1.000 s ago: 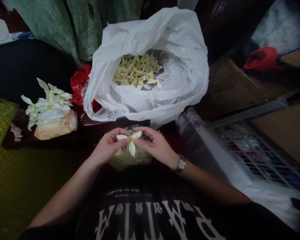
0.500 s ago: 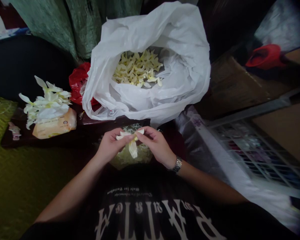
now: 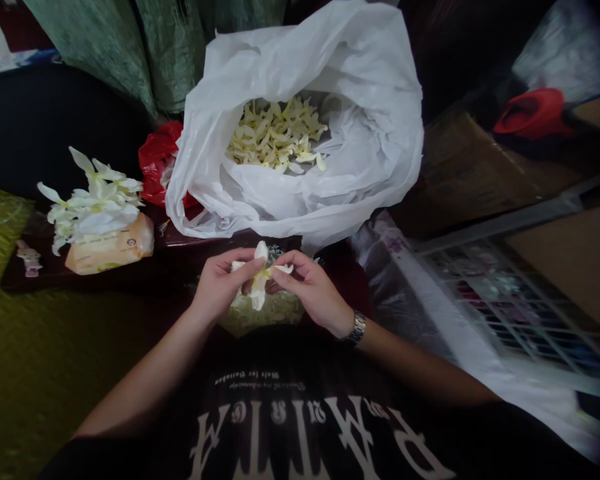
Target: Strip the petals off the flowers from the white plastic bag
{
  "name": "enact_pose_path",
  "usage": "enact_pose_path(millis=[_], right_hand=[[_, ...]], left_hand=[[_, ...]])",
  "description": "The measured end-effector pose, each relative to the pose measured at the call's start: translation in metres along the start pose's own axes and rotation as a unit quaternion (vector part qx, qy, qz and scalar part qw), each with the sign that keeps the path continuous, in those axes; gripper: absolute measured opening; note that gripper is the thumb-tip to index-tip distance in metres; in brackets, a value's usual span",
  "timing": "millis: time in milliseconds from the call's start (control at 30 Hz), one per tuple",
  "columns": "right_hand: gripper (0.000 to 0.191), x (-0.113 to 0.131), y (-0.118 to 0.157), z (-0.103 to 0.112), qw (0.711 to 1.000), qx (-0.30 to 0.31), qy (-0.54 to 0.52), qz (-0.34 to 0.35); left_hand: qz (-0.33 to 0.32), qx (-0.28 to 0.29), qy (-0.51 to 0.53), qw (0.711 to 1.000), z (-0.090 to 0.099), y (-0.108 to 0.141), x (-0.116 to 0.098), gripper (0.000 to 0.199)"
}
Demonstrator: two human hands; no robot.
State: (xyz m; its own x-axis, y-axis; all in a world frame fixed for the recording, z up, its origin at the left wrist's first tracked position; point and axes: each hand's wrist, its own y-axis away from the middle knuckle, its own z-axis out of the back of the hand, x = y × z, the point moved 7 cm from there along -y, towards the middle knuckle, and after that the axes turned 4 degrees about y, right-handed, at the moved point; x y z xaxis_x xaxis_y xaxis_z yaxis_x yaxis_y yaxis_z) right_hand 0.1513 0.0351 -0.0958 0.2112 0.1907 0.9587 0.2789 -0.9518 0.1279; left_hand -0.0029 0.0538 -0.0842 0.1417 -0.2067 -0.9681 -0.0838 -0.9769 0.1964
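Left hand [image 3: 223,285] and right hand [image 3: 309,285] come together at the fingertips, both pinching the petals of a white flower [image 3: 259,277], held just above a pale greenish heap [image 3: 265,315]. A metal wristwatch [image 3: 359,327] sits on the right wrist. Beyond, on the dark worktop [image 3: 220,243], a white plastic bag [image 3: 260,203] gapes open around a pile of cream flowers [image 3: 275,133], with a red plastic bag [image 3: 156,167] just beside it and loose white flowers [image 3: 93,207] lying on a peach packet [image 3: 111,248] further left.

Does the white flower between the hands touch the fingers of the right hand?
Touching: the head view shows the flower lying against the right hand's fingers.
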Motion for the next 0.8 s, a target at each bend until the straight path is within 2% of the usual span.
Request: enact_pose_path(millis=[167, 367, 500, 600, 700, 800], right_hand=[[0.025, 0.006, 0.000, 0.004, 0.998, 0.001, 0.059, 0.034], [0.027, 0.036, 0.001, 0.007, 0.969, -0.039, 0.179, 0.165], [0.019, 0.036, -0.003, 0.008, 0.970, -0.060, 0.159, 0.175], [0.020, 0.030, -0.006, 0.023, 0.972, -0.128, 0.109, 0.163], [0.020, 0.032, -0.005, 0.047, 0.958, -0.205, 0.082, 0.182], [0.020, 0.037, -0.005, 0.071, 0.950, -0.230, 0.095, 0.186]], left_hand=[[0.012, 0.029, 0.003, 1.000, -0.003, 0.001, -0.005, 0.024], [-0.046, 0.029, -0.078, 0.995, -0.009, 0.005, -0.022, 0.034], [-0.084, 0.027, -0.114, 0.990, -0.014, 0.008, -0.028, 0.035], [-0.064, 0.020, -0.094, 0.993, -0.010, 0.007, -0.023, 0.035], [-0.032, 0.006, -0.060, 0.998, 0.000, 0.003, -0.015, 0.033], [-0.022, -0.013, -0.051, 0.998, 0.013, 0.000, -0.013, 0.030]])
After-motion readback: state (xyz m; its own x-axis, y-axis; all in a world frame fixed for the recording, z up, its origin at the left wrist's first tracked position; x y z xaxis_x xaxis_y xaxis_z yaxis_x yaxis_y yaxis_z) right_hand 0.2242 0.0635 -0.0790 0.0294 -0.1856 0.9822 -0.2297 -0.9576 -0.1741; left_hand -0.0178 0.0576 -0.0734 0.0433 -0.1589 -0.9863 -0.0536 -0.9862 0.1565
